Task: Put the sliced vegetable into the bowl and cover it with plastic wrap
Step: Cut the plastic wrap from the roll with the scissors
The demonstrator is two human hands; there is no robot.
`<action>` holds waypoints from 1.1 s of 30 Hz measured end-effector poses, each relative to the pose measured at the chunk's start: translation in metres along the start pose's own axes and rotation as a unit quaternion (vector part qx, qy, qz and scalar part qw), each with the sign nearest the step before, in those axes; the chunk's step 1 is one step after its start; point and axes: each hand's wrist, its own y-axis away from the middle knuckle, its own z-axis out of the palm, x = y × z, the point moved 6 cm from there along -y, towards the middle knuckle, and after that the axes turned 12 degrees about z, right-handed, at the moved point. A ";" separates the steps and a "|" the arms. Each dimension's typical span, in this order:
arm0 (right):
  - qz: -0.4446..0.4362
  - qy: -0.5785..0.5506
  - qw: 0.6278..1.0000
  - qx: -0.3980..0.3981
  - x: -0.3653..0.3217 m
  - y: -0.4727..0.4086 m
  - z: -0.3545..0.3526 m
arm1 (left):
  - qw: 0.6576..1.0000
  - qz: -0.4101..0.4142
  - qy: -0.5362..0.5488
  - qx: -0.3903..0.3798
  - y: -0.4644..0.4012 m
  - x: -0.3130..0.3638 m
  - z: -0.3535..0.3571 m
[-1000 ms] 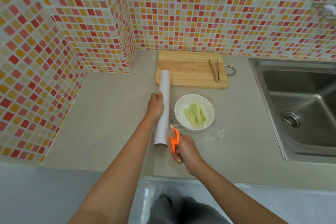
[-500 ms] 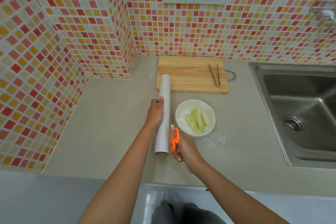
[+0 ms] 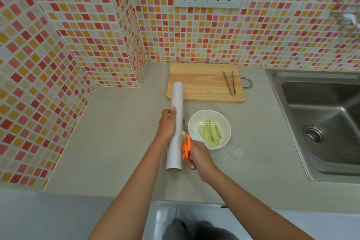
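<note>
White roll [image 3: 176, 122] in left fingers [image 3: 169, 121]; scissors [image 3: 186, 143] probably touching.

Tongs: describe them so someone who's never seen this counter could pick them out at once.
Find the wooden cutting board against the tiled wall, left of the sink. The tongs lie on its right end, beside the board's wire loop handle. They are the only bare-metal tool there, thin and V-shaped, unlike the orange-handled scissors in the right hand.

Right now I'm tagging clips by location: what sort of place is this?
Most likely a home kitchen counter. A stainless steel sink is set into the countertop, a wooden cutting board with tongs lies against a mosaic-tiled wall, and a bowl holds sliced vegetable.
</note>
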 end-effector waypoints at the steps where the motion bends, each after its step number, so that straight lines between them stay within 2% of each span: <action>1: 0.003 0.001 1.000 0.002 -0.001 -0.001 0.000 | 1.000 0.001 0.002 0.000 0.001 0.000 0.001; 14: 0.023 -0.002 1.000 0.020 -0.014 -0.012 -0.004 | 1.000 0.008 0.007 0.006 0.005 0.003 -0.002; 33: 0.008 0.029 0.998 0.051 -0.044 -0.021 -0.007 | 1.000 0.001 0.023 0.004 0.008 0.008 -0.002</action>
